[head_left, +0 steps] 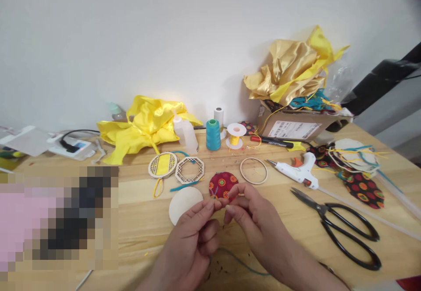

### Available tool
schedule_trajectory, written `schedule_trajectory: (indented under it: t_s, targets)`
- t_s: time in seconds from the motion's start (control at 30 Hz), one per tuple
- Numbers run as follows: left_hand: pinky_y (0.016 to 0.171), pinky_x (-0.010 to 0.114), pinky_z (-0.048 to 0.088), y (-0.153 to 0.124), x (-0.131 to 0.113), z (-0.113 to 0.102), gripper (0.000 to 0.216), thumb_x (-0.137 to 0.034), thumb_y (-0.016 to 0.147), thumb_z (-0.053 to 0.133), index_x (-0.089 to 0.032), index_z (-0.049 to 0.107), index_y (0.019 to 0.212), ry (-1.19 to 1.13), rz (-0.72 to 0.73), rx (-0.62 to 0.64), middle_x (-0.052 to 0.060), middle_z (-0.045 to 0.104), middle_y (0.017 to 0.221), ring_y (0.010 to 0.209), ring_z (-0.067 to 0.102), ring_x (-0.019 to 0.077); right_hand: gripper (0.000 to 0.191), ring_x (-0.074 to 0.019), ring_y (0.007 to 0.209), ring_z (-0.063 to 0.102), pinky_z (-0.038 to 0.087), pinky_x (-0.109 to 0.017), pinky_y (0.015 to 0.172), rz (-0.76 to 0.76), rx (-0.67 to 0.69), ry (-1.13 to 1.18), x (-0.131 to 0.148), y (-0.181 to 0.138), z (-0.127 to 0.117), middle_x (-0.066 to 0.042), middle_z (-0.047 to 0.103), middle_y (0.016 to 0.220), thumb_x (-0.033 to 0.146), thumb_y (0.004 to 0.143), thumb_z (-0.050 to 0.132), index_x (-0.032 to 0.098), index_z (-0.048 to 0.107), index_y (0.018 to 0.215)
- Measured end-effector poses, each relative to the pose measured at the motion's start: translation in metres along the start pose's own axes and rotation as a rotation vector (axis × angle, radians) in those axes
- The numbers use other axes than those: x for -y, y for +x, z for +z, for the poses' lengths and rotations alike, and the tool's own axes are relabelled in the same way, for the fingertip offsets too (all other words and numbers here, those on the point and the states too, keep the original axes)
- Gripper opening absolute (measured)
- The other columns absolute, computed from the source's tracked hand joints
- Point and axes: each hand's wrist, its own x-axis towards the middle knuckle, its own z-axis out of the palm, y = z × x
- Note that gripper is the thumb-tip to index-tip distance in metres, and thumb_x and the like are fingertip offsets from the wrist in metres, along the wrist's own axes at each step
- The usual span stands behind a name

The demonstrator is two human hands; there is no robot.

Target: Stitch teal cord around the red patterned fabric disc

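My left hand (197, 229) is closed in a pinch, with a small loop of teal cord (214, 192) rising at its fingertips. My right hand (255, 220) is also closed, its thumb and forefinger bent close to the left fingertips; what they pinch is too small to make out. Just behind the fingers lies a round dark-red piece of flower-print fabric (222, 182), partly covered by the hands. To the left of it, a cream disc (182, 203) is partly hidden by my left hand. A teal strand (243, 264) trails on the table below my hands.
Black-handled scissors (324, 212) and a white glue gun (299, 170) lie right. A wooden ring (254, 170), octagonal lattice frame (179, 170) and round lattice frame (151, 164) lie beyond my hands. Behind stand a teal thread cone (213, 135), squeeze bottle (187, 135), yellow fabric (141, 126) and cardboard box (296, 126).
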Motion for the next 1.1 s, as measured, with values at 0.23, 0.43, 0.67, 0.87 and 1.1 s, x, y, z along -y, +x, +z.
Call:
schedule_trajectory:
  t_s: [0.23, 0.43, 0.67, 0.87, 1.1]
  targets:
    - [0.036, 0.015, 0.017, -0.001, -0.005, -0.004, 0.013, -0.02, 0.069, 0.074, -0.01, 0.067, 0.073, 0.028, 0.079, -0.05, -0.002, 0.057, 0.074, 0.042, 0.02, -0.0005, 0.05, -0.0066, 0.045, 0.031, 0.019, -0.02, 0.043, 0.287, 0.075, 0.526, 0.007, 0.002, -0.008, -0.004, 0.064, 0.069, 0.065, 0.084, 0.039, 0.018, 0.049, 0.101]
    - [0.036, 0.015, 0.017, -0.002, -0.009, -0.01, 0.012, -0.021, 0.072, 0.072, -0.01, 0.068, 0.077, 0.048, 0.13, -0.037, -0.005, 0.049, 0.064, 0.043, 0.017, 0.001, 0.05, -0.0073, 0.047, 0.031, 0.018, -0.022, 0.045, 0.241, -0.017, 0.546, 0.01, -0.001, -0.026, -0.006, 0.064, 0.069, 0.062, 0.084, 0.044, 0.016, 0.056, 0.097]
    - [0.036, 0.015, 0.018, -0.009, -0.01, -0.012, 0.014, -0.024, 0.074, 0.072, -0.01, 0.07, 0.077, 0.093, 0.187, -0.08, 0.003, 0.063, 0.079, 0.044, 0.02, 0.0006, 0.038, -0.0085, 0.048, 0.03, 0.018, -0.025, 0.046, 0.036, -0.332, 0.142, 0.005, -0.015, -0.072, 0.002, 0.048, 0.054, 0.05, 0.084, 0.055, 0.018, 0.057, 0.063]
    - [0.037, 0.015, 0.02, -0.012, -0.009, -0.014, 0.015, -0.029, 0.076, 0.07, -0.015, 0.068, 0.078, 0.136, 0.199, -0.087, 0.002, 0.064, 0.072, 0.044, 0.022, 0.0025, 0.034, -0.0103, 0.051, 0.034, 0.024, -0.025, 0.049, 0.018, -0.585, -0.131, -0.008, -0.027, -0.091, 0.003, 0.045, 0.054, 0.052, 0.082, 0.057, 0.019, 0.062, 0.072]
    - [0.038, 0.015, 0.024, -0.014, -0.011, -0.014, 0.015, -0.029, 0.075, 0.071, -0.015, 0.067, 0.075, 0.146, 0.225, -0.072, -0.003, 0.054, 0.061, 0.045, 0.025, 0.0035, 0.023, -0.0143, 0.055, 0.049, 0.035, -0.026, 0.052, -0.093, -0.504, -0.412, 0.0, -0.018, -0.081, 0.0, 0.058, 0.06, 0.039, 0.079, 0.059, 0.019, 0.067, 0.07]
